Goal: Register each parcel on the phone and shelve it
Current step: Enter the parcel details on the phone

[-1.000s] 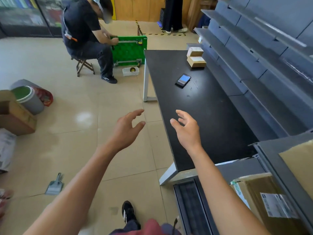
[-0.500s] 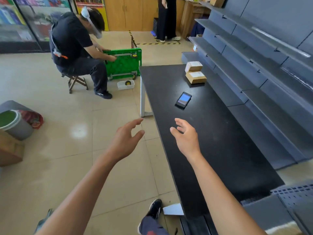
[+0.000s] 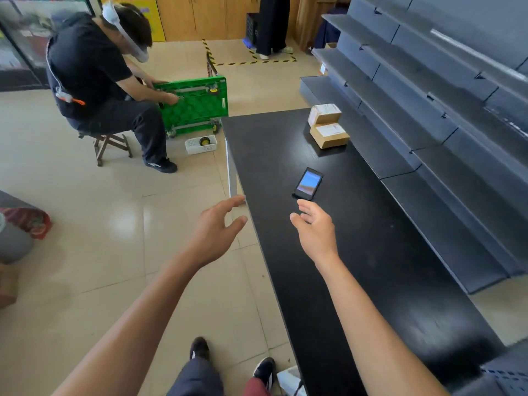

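A black phone (image 3: 308,183) with a lit screen lies flat on the long black table (image 3: 371,252). Two small cardboard parcels with white labels stand at the table's far end: the nearer parcel (image 3: 329,135) and the farther parcel (image 3: 324,114) right behind it. My right hand (image 3: 314,227) hovers over the table just short of the phone, fingers relaxed and holding nothing. My left hand (image 3: 217,227) floats beside the table's left edge, fingers spread, also holding nothing. Grey stepped shelves (image 3: 428,90) run along the table's right side.
A person in black (image 3: 97,81) sits on a stool at the left, working on an upturned green cart (image 3: 197,101); a white basket (image 3: 201,144) lies on the floor by it. Another person (image 3: 271,24) stands at the back. Tiled floor spreads to the left.
I have walked forward along the table; the phone and parcels are nearer. Both hands stay raised and holding nothing, the right one now close to the phone.
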A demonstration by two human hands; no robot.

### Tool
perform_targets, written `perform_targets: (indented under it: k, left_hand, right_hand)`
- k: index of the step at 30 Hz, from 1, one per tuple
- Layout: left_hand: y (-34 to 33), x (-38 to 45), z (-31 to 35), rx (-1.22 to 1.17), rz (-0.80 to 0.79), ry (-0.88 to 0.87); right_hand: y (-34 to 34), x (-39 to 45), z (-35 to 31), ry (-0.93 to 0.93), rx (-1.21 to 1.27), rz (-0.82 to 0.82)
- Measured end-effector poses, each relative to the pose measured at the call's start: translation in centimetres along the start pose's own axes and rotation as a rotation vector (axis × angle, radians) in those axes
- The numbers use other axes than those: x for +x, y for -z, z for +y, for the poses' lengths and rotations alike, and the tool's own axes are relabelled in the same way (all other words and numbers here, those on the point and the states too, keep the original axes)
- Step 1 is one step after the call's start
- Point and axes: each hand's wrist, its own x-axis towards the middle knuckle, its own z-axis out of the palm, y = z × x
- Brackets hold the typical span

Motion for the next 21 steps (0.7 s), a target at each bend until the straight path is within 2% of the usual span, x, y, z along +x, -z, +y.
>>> perform_targets:
  k: [8, 13, 21]
  left_hand:
    - [1.7, 10.6, -3.9, -0.001, -0.103, -0.014]
    - [3.3, 17.3, -6.1, 0.018, -0.237, -0.052]
    - [3.7, 25.9, -6.2, 0.052, -0.34, -0.114]
  right_hand:
    - [-4.8, 8.2, -1.8, -0.082, -0.004, 0.068]
    - [-8.3, 13.0, -3.8, -0.136, 0.009, 0.128]
    - [-10.0, 18.0, -3.3, -0.237, 0.085, 0.241]
